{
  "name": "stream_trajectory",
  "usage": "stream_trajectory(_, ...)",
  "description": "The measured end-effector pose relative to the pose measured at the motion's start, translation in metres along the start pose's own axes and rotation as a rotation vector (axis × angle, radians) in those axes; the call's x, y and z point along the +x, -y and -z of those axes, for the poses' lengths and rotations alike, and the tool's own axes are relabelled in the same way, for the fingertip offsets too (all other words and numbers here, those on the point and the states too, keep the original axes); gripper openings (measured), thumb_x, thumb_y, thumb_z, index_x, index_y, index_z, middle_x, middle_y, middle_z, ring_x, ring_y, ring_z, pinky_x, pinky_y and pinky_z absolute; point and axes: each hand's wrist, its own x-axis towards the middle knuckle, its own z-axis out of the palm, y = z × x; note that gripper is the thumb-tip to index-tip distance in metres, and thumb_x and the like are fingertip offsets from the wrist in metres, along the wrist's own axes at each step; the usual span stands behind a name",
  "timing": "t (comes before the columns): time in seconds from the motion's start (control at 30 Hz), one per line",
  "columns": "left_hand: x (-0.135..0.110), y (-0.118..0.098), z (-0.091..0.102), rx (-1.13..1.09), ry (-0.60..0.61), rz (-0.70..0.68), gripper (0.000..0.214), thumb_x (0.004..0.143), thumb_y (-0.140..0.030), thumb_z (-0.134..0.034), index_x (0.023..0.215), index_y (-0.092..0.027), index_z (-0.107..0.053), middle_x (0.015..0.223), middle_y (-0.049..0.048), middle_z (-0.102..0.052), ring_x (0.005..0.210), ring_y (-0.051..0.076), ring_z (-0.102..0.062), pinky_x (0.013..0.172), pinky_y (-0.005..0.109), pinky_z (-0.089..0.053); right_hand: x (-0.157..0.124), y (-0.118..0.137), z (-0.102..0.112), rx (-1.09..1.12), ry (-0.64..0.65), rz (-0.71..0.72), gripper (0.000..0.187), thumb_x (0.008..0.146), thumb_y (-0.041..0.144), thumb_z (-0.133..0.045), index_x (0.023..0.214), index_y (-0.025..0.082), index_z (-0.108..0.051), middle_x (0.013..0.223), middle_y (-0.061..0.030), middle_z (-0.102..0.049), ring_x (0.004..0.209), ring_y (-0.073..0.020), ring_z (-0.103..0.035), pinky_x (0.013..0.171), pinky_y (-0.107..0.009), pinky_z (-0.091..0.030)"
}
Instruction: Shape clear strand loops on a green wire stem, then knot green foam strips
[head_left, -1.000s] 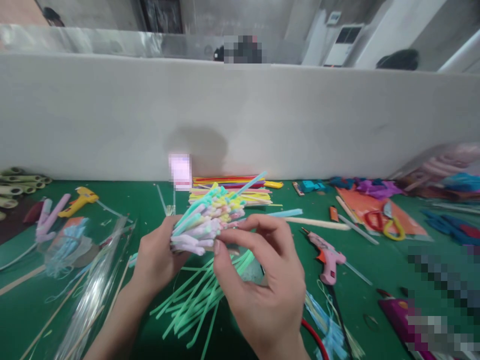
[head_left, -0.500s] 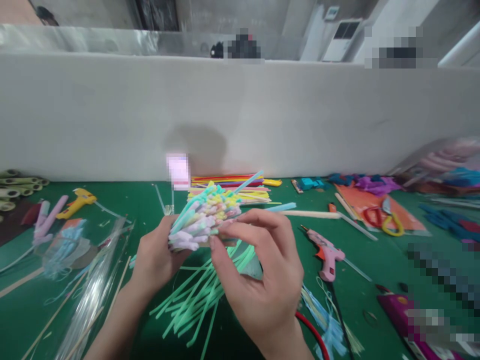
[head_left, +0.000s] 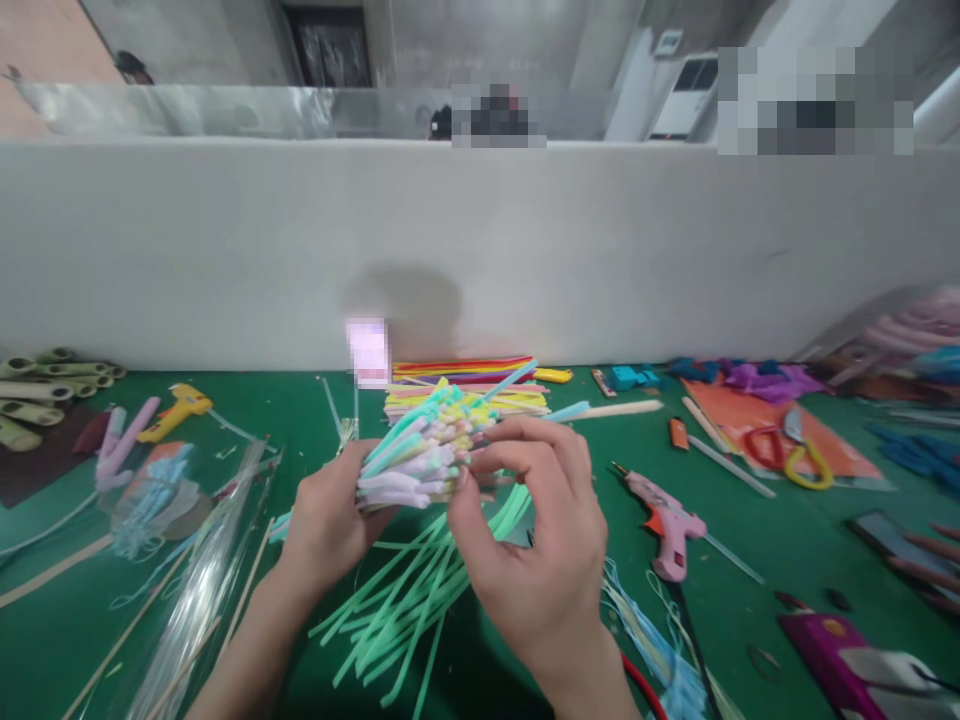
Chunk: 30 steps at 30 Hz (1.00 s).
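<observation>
A thick bundle of pastel pipe cleaners (head_left: pixel 412 460) in lilac, mint, yellow and peach is held up in the middle of the view, its ends facing right and toward me. My left hand (head_left: pixel 334 505) wraps round its left side. At the bundle's right side my right hand (head_left: pixel 536 520) pinches with thumb and forefinger at the pipe cleaner ends; the exact piece between the tips is too small to make out. Loose mint-green pipe cleaners (head_left: pixel 405 600) fan out on the table below the hands.
Yellow and red pipe cleaners (head_left: pixel 465 375) lie behind the bundle. A pink glue gun (head_left: pixel 667 525) and scissors (head_left: pixel 806 465) are on the right, a purple box (head_left: pixel 832 650) nearer. Leftward lie a yellow glue gun (head_left: pixel 180 410) and clear plastic strips (head_left: pixel 202 570). Another person's hand (head_left: pixel 934 565) is at the right edge.
The view has shifted, so the scene sits a little lower and farther right. My hands keep their hold at the bundle, with the right fingertips still pinched at its ends.
</observation>
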Motion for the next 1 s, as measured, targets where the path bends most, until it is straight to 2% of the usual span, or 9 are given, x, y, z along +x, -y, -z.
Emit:
stream_trajectory(0.13, -0.0003, -0.0012, -0.0018, 0.0, -0.039, -0.027, 0.028, 0.085, -0.033, -0.067, 0.11, -0.025, -0.057, 0.088, 0.0017, -0.078, 0.074, 0.025, -0.078, 0.057, 0.026, -0.052, -0.0003, 0.0013, -0.0023, 0.05, -0.024, -0.054, 0.013, 0.085, 0.008, -0.062, 0.092, 0.018, -0.065, 0.104, -0.0069, -0.06, 0.1, -0.0194, -0.061, 0.085, -0.036, -0.054)
stream_trajectory(0.37, -0.0001, 0.0013, -0.0055, 0.025, -0.05, -0.033, 0.03, 0.086, -0.035, -0.067, 0.11, -0.021, -0.056, 0.083, 0.0038, -0.078, 0.069, 0.026, -0.078, 0.054, 0.027, -0.054, -0.0018, 0.0036, 0.0, 0.026, -0.099, -0.043, 0.01, 0.083, 0.009, -0.067, 0.087, 0.017, -0.069, 0.108, -0.0075, -0.058, 0.106, -0.0186, -0.061, 0.087, -0.033, -0.055)
stream_trajectory(0.6, 0.0008, 0.0015, -0.0071, 0.045, -0.059, -0.055, 0.029, 0.087, -0.035, -0.065, 0.11, -0.021, -0.055, 0.083, 0.0044, -0.078, 0.069, 0.026, -0.078, 0.055, 0.027, -0.056, -0.0035, 0.0003, -0.003, 0.005, -0.059, 0.001, 0.016, 0.086, 0.009, -0.068, 0.096, 0.019, -0.077, 0.122, -0.0096, -0.061, 0.109, -0.0201, -0.061, 0.084, -0.034, -0.055)
stream_trajectory(0.83, 0.0013, -0.0031, -0.0031, 0.052, -0.088, -0.073, 0.025, 0.087, -0.027, -0.06, 0.11, -0.022, -0.053, 0.08, 0.0021, -0.078, 0.065, 0.022, -0.077, 0.052, 0.023, -0.054, -0.0044, 0.0036, -0.0033, 0.083, -0.017, -0.052, 0.019, 0.084, 0.016, -0.074, 0.102, 0.019, -0.079, 0.121, -0.0091, -0.064, 0.107, -0.0206, -0.062, 0.083, -0.036, -0.055)
stream_trajectory(1.0, 0.0015, -0.0046, -0.0029, 0.051, -0.097, -0.087, 0.023, 0.086, -0.027, -0.064, 0.106, -0.024, -0.054, 0.077, 0.0009, -0.077, 0.061, 0.022, -0.076, 0.049, 0.023, -0.052, -0.0045, 0.002, -0.0033, 0.09, 0.001, -0.079, 0.021, 0.085, 0.023, -0.078, 0.106, 0.021, -0.079, 0.119, -0.0084, -0.064, 0.11, -0.0215, -0.062, 0.085, -0.037, -0.055)
